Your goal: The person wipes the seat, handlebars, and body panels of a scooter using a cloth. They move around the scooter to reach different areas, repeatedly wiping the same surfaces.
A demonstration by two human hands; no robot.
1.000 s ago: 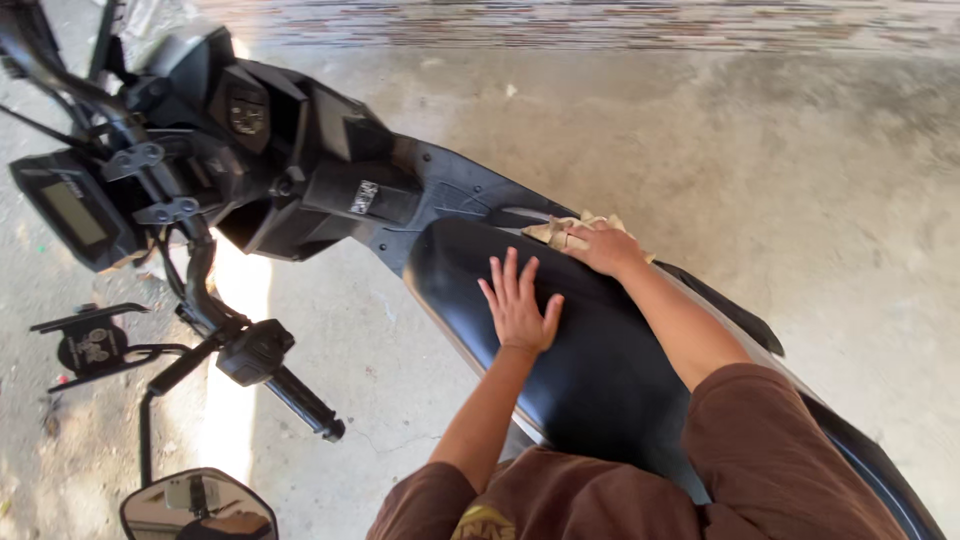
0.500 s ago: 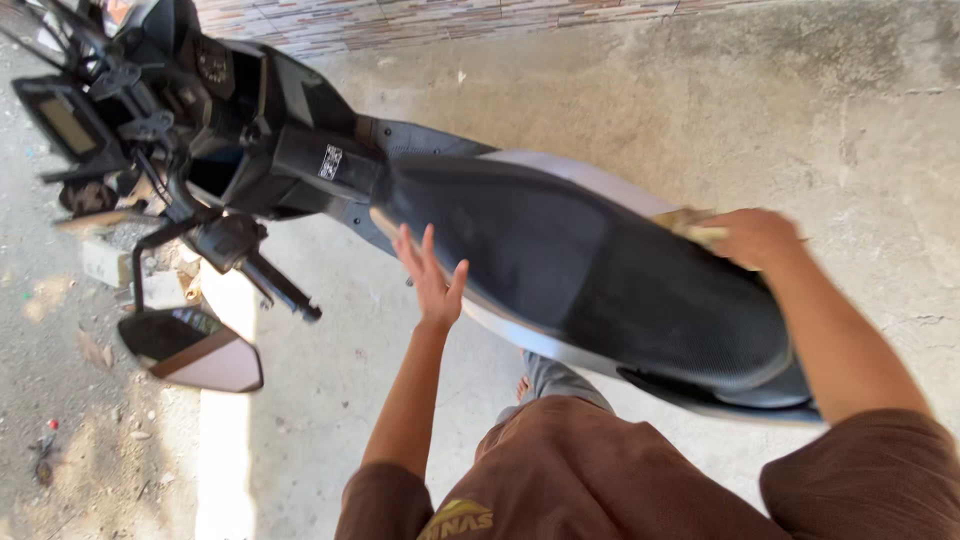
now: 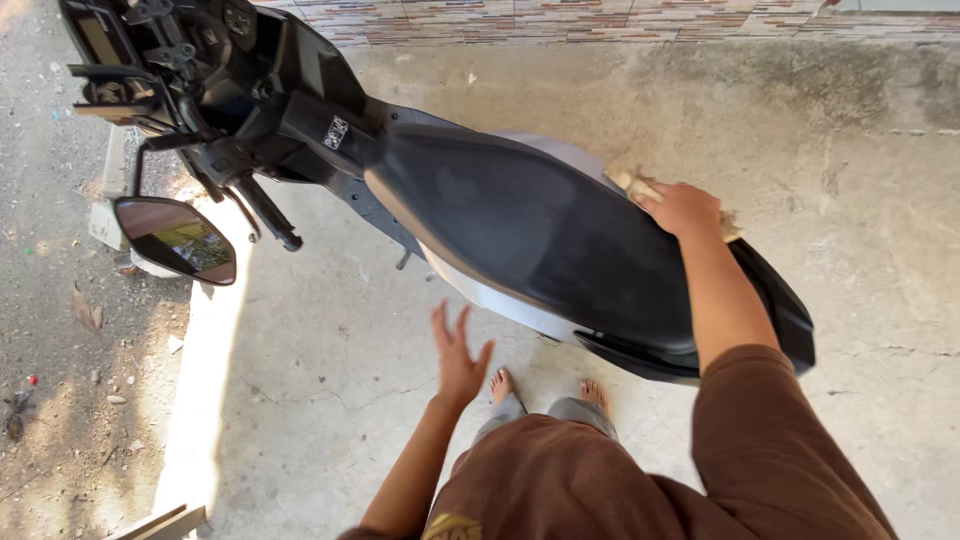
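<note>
A scooter with a black seat (image 3: 530, 225) and grey side panel stands on the concrete in front of me. My right hand (image 3: 682, 208) presses a tan cloth (image 3: 632, 184) against the far side of the seat near its rear. My left hand (image 3: 458, 352) hangs in the air below the seat, fingers spread, holding nothing and touching nothing. My bare feet (image 3: 548, 388) show beneath the scooter's edge.
The handlebar (image 3: 262, 212) and a round mirror (image 3: 176, 238) stick out at the left. A tiled wall base (image 3: 600, 18) runs along the top. Cracked concrete floor (image 3: 330, 400) lies below, with gravel and debris at the far left.
My left hand has lifted off the seat and dropped down beside the scooter. My right hand has slid the cloth toward the seat's rear. The view has shifted rightward.
</note>
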